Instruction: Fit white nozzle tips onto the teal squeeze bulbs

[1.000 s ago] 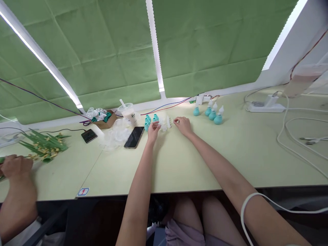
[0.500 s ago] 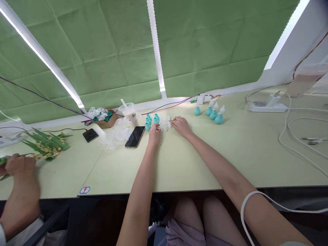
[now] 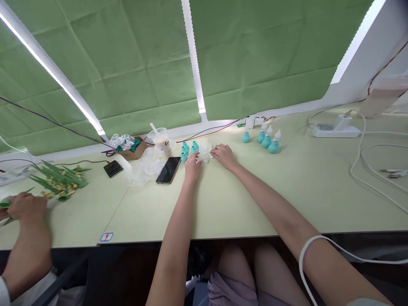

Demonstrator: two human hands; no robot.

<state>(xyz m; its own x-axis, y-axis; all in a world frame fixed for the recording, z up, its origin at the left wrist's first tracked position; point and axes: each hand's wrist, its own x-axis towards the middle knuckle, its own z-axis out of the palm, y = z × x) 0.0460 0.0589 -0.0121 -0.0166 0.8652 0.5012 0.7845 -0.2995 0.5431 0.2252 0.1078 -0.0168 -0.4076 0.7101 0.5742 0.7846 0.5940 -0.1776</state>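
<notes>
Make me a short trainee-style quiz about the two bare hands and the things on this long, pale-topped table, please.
1. Which items lie between the person's bare left hand and bare right hand?
a) long green leaves
b) small whitish translucent pieces
c) looped white cables

2. True or false: the flat, black, rectangular phone beside the teal vase-shaped pieces lies to the right of the right hand.

3. Fill in: the clear plastic cup of pale drink has a white ____ sticking out.

Key: 1. b; 2. false, it lies left of the left hand; 3. straw.
</notes>
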